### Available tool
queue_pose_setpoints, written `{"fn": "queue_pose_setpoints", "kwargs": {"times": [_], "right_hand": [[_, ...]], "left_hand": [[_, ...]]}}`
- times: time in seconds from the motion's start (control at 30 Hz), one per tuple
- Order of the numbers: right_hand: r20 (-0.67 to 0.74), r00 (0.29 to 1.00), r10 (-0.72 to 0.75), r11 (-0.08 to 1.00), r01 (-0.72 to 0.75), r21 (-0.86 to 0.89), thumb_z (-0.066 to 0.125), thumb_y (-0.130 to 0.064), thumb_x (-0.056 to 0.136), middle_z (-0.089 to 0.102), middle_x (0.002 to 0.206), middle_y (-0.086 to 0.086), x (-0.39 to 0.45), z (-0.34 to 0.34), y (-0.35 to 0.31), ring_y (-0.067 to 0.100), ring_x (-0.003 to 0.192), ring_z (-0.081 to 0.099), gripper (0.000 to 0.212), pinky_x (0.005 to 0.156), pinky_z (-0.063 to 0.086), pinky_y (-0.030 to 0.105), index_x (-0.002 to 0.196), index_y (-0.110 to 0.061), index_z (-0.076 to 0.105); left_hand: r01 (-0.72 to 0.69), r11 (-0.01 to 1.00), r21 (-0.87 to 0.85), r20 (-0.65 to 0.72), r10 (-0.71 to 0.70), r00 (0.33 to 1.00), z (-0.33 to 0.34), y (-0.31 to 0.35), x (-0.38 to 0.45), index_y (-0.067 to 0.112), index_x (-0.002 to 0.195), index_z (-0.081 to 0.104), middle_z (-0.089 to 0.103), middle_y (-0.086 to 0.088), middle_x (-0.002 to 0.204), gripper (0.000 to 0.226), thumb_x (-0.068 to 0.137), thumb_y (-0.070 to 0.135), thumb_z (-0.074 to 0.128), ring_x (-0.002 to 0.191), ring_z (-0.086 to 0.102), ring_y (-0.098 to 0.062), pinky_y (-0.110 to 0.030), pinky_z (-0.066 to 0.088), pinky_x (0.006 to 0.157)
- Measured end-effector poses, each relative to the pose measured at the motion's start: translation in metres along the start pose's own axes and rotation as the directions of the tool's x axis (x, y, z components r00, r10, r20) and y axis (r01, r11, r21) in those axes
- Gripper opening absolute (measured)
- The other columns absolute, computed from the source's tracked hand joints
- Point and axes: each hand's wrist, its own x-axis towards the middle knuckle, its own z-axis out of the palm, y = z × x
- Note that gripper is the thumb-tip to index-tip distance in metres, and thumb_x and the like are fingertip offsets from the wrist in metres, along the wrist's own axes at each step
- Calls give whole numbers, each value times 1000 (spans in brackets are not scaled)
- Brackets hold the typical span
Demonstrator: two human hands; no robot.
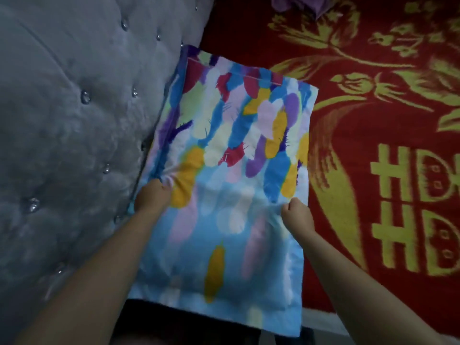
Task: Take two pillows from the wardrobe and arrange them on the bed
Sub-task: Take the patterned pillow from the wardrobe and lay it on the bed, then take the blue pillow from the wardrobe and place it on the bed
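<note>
pillow being set down at the head of the bed, one hand on each long side.

the pillow (231, 170), in a feather-print case of blue, yellow, purple and crimson, lies on the bed's red and gold blanket (373, 120) with its left edge right up against the grey tufted headboard (74, 120). it looks soft and light, to my eye thinly filled, and the loose case wrinkles where it is held, so it should sag and fold rather than keep its shape; taking it by both side edges, as here, seems the way to keep it flat. the left hand (152, 195) is bunched into the fabric at the headboard side, the right hand (297, 215) closed in a fist on the opposite edge. only this one pillow shows; something purple (296, 3) lies at the blanket's far edge.
</note>
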Motion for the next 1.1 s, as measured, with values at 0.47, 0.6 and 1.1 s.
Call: {"fn": "queue_pose_setpoints", "kwargs": {"times": [0.47, 0.6, 1.1], "right_hand": [[390, 678, -624, 665, 722, -191, 43, -2, 84, 58, 109, 23, -71, -18, -8, 35, 102, 53, 18, 78, 43, 40, 99, 2, 52], [413, 493, -766, 464, 868, -176, 45, -1, 82, 59, 108, 25, -97, -51, -7, 35, 104, 52, 21, 79, 43, 39, 100, 3, 54], [814, -191, -549, -252, 966, 57, 45, -11, 88, 60, 116, 22, -349, -43, 141, 33, 107, 56, 24, 88, 45, 38, 104, 1, 58]], "left_hand": [[-52, 983, 174, 117, 32, 993, 38, 5, -140, 8, 118, 52, 46, -17, 131, 28, 94, 16, 38, 119, 47, -36, -41, 43, 97], [161, 986, 39, 12, -162, 987, 43, 10, -222, 3, 118, 56, 43, -23, 133, 36, 93, 26, 45, 121, 47, -37, -42, 41, 102], [529, 827, -191, -134, -556, 820, 146, -50, -610, 4, 108, 61, 59, -15, 120, 27, 92, 17, 44, 109, 57, -35, -40, 48, 88]]}}
